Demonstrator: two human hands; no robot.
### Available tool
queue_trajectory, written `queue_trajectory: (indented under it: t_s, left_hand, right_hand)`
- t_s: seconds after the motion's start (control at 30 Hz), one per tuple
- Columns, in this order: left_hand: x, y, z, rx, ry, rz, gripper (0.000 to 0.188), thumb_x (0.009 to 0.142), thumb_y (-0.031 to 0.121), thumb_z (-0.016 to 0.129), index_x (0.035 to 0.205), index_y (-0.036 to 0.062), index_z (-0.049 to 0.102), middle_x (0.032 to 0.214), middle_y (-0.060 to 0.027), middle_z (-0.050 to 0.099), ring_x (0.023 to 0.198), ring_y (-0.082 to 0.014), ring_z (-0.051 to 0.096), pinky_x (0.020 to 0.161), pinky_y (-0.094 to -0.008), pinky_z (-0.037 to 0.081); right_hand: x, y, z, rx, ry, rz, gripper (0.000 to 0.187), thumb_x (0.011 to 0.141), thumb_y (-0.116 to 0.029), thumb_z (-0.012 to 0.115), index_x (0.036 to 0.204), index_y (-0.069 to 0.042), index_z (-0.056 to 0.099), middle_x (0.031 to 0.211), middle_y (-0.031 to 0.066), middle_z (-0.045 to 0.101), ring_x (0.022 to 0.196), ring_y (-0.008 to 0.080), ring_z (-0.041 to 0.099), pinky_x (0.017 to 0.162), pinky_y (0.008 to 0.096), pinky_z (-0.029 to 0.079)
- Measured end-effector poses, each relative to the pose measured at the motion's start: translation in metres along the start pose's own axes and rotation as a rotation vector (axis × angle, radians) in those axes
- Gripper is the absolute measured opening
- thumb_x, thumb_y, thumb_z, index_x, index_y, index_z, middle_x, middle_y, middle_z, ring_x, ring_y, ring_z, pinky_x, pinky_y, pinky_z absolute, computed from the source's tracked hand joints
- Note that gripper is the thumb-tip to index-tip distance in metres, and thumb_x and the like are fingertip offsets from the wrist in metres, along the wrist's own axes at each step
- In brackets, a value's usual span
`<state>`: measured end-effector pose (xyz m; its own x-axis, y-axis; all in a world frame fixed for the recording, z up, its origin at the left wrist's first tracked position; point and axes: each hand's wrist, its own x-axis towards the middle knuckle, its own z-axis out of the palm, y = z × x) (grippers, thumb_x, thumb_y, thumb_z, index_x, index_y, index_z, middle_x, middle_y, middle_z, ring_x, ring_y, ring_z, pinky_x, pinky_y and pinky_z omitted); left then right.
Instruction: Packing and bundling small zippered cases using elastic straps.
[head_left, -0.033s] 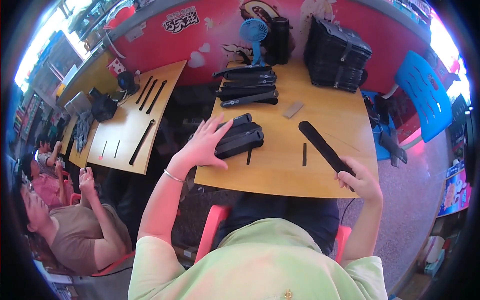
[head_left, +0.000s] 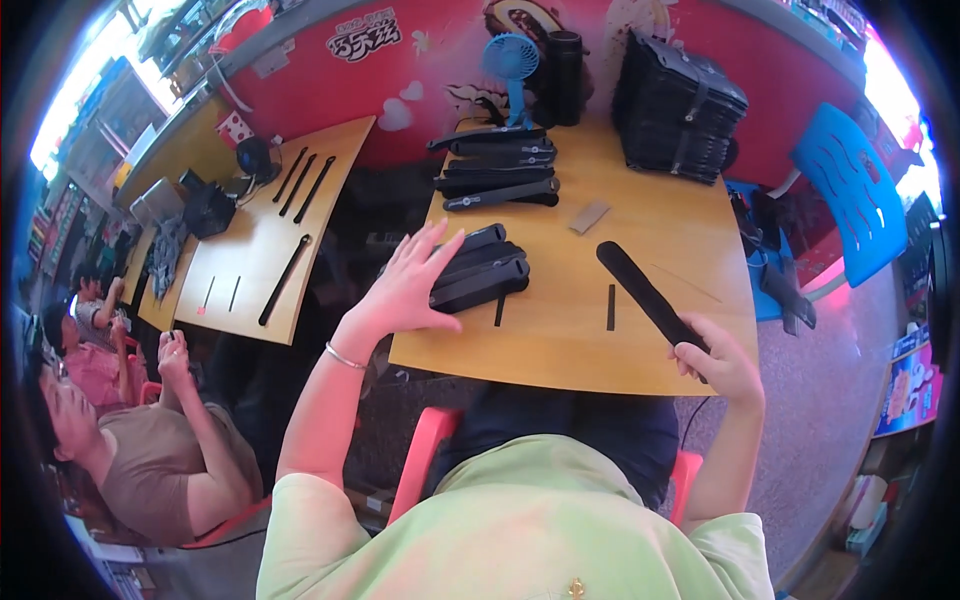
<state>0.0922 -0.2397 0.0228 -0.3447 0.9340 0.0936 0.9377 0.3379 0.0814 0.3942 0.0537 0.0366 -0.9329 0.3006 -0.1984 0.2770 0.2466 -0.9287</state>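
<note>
My right hand point(head_left: 722, 362) is closed around the lower end of a flat black strap point(head_left: 640, 290) with a rounded tip, held at a slant over the right part of the wooden table point(head_left: 560, 350). Spread wide, the fingers of my left hand point(head_left: 402, 288) are open beside a pile of black straps point(head_left: 488, 278) near the table's left edge. The hand partly covers that pile, and whether it touches the straps I cannot tell. Two narrow dark strips point(head_left: 611, 307) lie on the tabletop between my hands. A thin pale line point(head_left: 688, 284), perhaps a wire, lies beyond the held strap.
More black straps point(head_left: 500, 168) are piled farther back, near a small grey-brown rectangle point(head_left: 590, 217). A blue fan point(head_left: 511, 62), a dark bottle point(head_left: 563, 80) and a bulky black stack point(head_left: 675, 108) stand at the back. A blue chair point(head_left: 855, 195) is right; a seated person point(head_left: 165, 455) is left.
</note>
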Motion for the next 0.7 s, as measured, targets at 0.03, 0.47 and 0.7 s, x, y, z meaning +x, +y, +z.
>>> queue_trajectory:
  t_s: [0.03,0.47,0.7]
  left_hand:
    - [-0.003,0.010,-0.007,-0.142,0.093,-0.031,0.108,0.058,0.032,0.087,0.147,0.0085,0.029,0.146,-0.0187,0.034,0.135,-0.0359,0.033,0.111,-0.0446,0.029]
    - [-0.080,0.086,0.005,-0.358,0.013,0.094,0.048,0.081,0.026,0.071,0.120,0.0030,0.056,0.097,-0.0121,0.062,0.093,-0.0307,0.060,0.085,-0.0399,0.047]
    - [-0.110,0.082,0.004,-0.364,0.137,-0.023,0.029,0.081,0.022,0.069,0.102,0.0042,0.061,0.083,-0.0096,0.060,0.080,-0.0291,0.061,0.070,-0.0379,0.049]
  right_hand:
    - [0.001,0.000,0.003,0.001,-0.002,0.014,0.038,0.089,-0.011,0.058,0.125,0.000,0.051,0.086,0.0015,0.061,0.066,0.0049,0.055,0.055,0.0192,0.042]
    - [0.038,-0.011,0.102,-0.397,-0.458,-0.409,0.040,0.086,-0.025,0.064,0.120,-0.004,0.057,0.105,0.0177,0.066,0.097,0.0344,0.062,0.084,0.0393,0.049]
    - [0.034,-0.012,0.098,-0.272,-0.405,-0.390,0.041,0.084,-0.017,0.067,0.122,-0.006,0.058,0.094,0.0105,0.066,0.078,0.0214,0.062,0.071,0.0317,0.050]
